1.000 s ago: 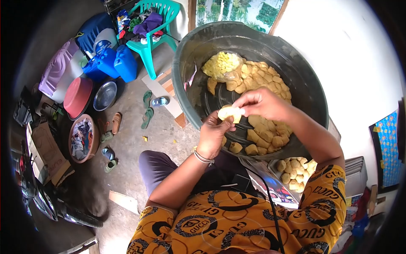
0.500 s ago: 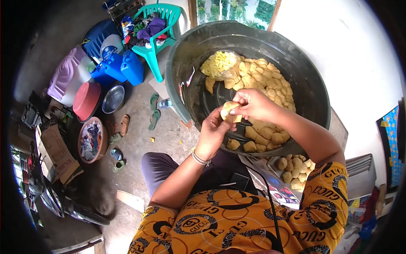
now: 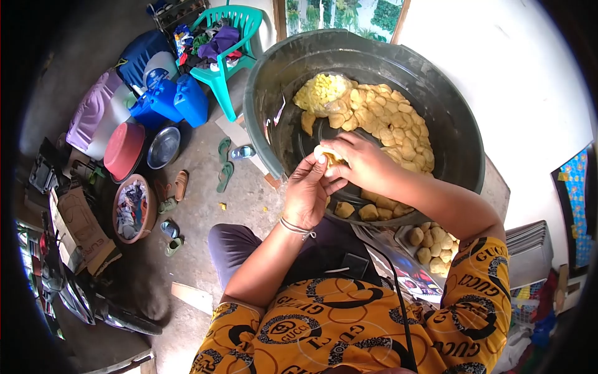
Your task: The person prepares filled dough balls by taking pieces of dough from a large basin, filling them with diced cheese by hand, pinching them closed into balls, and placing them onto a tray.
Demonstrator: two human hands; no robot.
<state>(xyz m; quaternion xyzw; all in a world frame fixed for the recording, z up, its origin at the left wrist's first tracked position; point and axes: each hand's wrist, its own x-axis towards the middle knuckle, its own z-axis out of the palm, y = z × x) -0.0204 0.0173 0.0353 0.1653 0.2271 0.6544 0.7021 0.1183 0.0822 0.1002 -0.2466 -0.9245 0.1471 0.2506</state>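
Observation:
Over the near side of a big dark tub (image 3: 458, 112), my left hand (image 3: 305, 196) and my right hand (image 3: 364, 165) pinch one piece of yellow dough (image 3: 334, 160) between them. The piece looks cupped, and fingers cover part of it. Flattened yellow dough pieces (image 3: 392, 118) lie overlapping inside the tub, beyond my right hand. Beside them sits a clear plastic bag of small yellow chunks (image 3: 322, 91). Several thicker dough lumps (image 3: 368, 212) rest along the tub's near edge, below my hands.
A tray of round dough balls (image 3: 436, 244) stands by my right elbow, near stacked grey trays (image 3: 528, 249). On the floor to the left are slippers (image 3: 225, 176), a basin of cloths (image 3: 135, 209), blue jugs (image 3: 190, 100) and a green chair (image 3: 219, 81) piled with clothes.
My right hand has turned over and closed in on the dough piece, which now looks more folded and cupped. Both hands have shifted slightly left and the view has moved a little.

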